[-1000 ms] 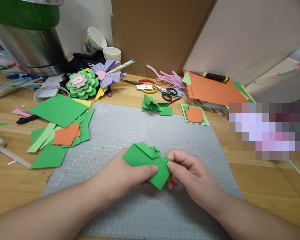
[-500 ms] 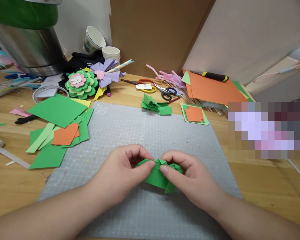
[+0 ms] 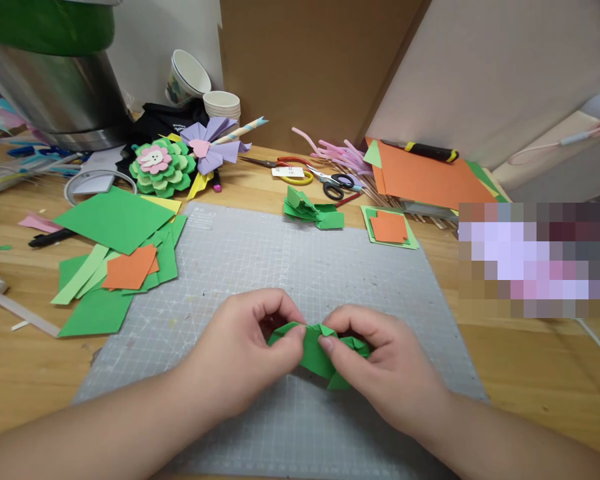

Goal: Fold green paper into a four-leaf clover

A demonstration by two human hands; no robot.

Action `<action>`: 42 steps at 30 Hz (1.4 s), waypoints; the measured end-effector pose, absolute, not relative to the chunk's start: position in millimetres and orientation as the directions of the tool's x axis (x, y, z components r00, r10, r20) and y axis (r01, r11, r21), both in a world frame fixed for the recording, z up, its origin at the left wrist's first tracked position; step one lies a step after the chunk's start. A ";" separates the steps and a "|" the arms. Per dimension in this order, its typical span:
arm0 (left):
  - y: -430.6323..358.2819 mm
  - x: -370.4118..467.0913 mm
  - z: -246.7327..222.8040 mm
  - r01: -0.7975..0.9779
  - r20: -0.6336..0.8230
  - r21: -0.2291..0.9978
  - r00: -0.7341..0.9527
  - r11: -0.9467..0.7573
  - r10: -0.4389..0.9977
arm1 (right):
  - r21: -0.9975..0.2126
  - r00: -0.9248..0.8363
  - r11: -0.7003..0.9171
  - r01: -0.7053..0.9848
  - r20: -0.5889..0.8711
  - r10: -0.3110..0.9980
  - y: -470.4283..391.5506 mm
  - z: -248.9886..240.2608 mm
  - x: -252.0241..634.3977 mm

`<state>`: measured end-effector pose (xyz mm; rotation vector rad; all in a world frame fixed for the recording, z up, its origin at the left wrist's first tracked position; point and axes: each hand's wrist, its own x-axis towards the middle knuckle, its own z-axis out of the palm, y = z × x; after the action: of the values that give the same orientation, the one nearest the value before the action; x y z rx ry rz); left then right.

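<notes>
A piece of folded green paper [image 3: 317, 353] is held between both hands over the grey cutting mat [image 3: 240, 267]. My left hand [image 3: 260, 347] pinches its left part between thumb and fingers. On its right part, my right hand [image 3: 375, 347] pinches the top edge, thumb in front and fingers behind. Small pointed folds stand along the upper edge, and a flap hangs down at the lower right. The fingertips behind the paper are hidden. Farther back on the mat's edge lies another folded green paper piece [image 3: 313, 210].
Green and orange paper scraps [image 3: 117, 220] lie at the left. Scissors [image 3: 335, 183], pink sticks [image 3: 343, 157] and a utility knife [image 3: 427, 152] on orange paper [image 3: 425, 177] lie at the back. Small paper squares [image 3: 390, 228] rest at the mat's far right. A paper flower [image 3: 163, 167] stands back left.
The green paper has tilted a little between my hands, and its upper folds have shifted. My left thumb has drawn slightly left along it. The things on the table stay put.
</notes>
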<state>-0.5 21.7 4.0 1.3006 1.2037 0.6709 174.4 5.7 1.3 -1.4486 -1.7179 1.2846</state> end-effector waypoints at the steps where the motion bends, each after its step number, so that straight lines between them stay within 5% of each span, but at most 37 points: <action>1: 20.9 -0.2 3.5 0.262 -0.251 0.949 0.303 0.173 0.919 | -0.900 -0.272 -0.008 0.435 -0.140 0.952 3.9 1.5 173.4; 7: 9.0 1.7 0.4 0.539 0.087 0.810 0.280 -0.231 0.956 | -0.894 -0.292 0.095 0.438 -0.042 0.956 -5.9 3.0 166.1; 11: 7.6 -2.8 3.2 0.453 0.194 0.823 0.342 -0.342 0.919 | -0.925 -0.243 -0.022 0.379 -0.123 0.962 -1.1 2.4 169.9; 13: 12.8 -6.1 5.4 0.285 0.072 0.938 0.391 -0.195 0.918 | -0.936 -0.218 -0.103 0.337 -0.184 0.958 3.5 1.7 174.1; 15: 20.1 -8.8 6.2 0.111 -0.176 0.983 0.395 0.143 0.901 | -0.944 -0.213 -0.132 0.302 -0.202 0.956 7.3 1.3 177.8; 20: 31.3 -11.1 1.5 -0.089 -0.437 0.814 0.556 0.574 0.707 | -0.937 -0.225 -0.100 0.334 -0.183 0.957 8.8 3.3 179.9; 29: 26.5 -5.3 1.1 -0.060 -0.454 0.827 0.514 0.559 0.728 | -0.917 -0.242 -0.119 0.380 -0.222 0.945 2.7 6.2 174.8; 42: 23.1 -1.8 5.2 0.013 -0.401 0.898 0.433 0.439 0.807 | -0.956 -0.314 -0.194 0.221 -0.258 0.914 -0.1 5.7 173.5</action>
<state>-1.8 23.1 5.2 0.9982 1.0063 0.6141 173.5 -0.1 5.7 -1.3439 -1.4936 1.5548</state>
